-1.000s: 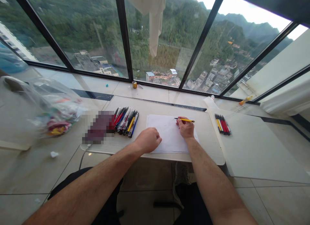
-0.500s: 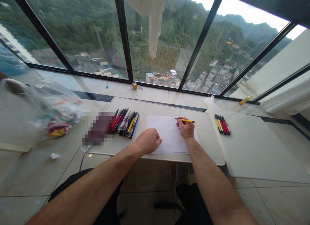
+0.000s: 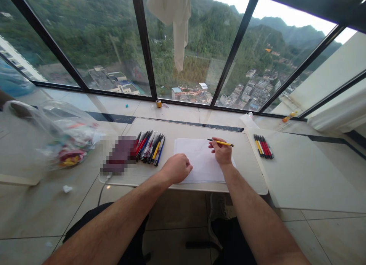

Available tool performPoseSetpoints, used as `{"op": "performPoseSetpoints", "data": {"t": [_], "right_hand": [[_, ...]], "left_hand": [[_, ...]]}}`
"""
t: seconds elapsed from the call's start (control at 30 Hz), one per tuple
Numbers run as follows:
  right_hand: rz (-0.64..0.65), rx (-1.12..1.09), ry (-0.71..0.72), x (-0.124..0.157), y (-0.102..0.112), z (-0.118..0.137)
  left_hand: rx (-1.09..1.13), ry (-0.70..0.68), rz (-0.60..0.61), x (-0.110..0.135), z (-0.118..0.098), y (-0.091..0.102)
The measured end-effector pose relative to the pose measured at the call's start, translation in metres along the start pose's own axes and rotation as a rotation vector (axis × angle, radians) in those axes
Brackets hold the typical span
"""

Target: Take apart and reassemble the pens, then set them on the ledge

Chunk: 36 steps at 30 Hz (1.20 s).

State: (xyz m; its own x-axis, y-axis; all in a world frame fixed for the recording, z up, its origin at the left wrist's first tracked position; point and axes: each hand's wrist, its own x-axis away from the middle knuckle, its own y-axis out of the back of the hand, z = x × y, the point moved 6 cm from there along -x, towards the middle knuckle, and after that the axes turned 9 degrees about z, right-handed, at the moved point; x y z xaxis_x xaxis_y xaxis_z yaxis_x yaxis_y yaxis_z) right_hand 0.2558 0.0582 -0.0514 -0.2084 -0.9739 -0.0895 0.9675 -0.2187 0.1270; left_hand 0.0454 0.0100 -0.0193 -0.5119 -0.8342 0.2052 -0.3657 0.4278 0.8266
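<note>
My right hand (image 3: 221, 152) is closed around a yellow pen (image 3: 221, 142) and rests on a white sheet of paper (image 3: 200, 160) that lies on a small light table (image 3: 243, 162). The pen lies nearly level, its dark tip pointing left over the paper. My left hand (image 3: 175, 168) is curled into a loose fist on the paper's left lower corner, and nothing shows in it. A row of several pens (image 3: 150, 147) in red, blue, black and yellow lies left of the paper.
A second small group of pens (image 3: 263, 146) lies on the low ledge to the right. A clear plastic bag (image 3: 61, 133) with colourful contents sits at the left. A blurred dark red item (image 3: 120, 154) lies beside the pen row. Large windows stand behind.
The yellow pen has tilted and shifted slightly right in my right hand. The view has shifted a little; my left hand has stayed put.
</note>
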Motion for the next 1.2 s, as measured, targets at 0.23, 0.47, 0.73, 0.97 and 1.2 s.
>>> {"op": "performPoseSetpoints", "data": {"t": [0.23,0.47,0.73,0.97,1.2], "right_hand": [[0.05,0.268,0.169,0.008,-0.004,0.019],[0.011,-0.054,0.097,0.024,-0.021,0.043],[-0.063,-0.326,0.0,0.036,-0.021,0.051],[0.002,-0.503,-0.123,0.038,-0.024,0.048],[0.012,-0.517,-0.161,0.037,-0.025,0.044]], "left_hand": [[0.131,0.044,-0.065,0.001,0.005,0.005],[0.826,0.173,-0.057,-0.004,0.011,0.003],[1.083,0.168,-0.066,-0.002,0.007,-0.001],[0.999,0.118,-0.016,-0.002,0.003,-0.002],[0.952,0.118,-0.014,-0.001,0.001,0.0]]}}
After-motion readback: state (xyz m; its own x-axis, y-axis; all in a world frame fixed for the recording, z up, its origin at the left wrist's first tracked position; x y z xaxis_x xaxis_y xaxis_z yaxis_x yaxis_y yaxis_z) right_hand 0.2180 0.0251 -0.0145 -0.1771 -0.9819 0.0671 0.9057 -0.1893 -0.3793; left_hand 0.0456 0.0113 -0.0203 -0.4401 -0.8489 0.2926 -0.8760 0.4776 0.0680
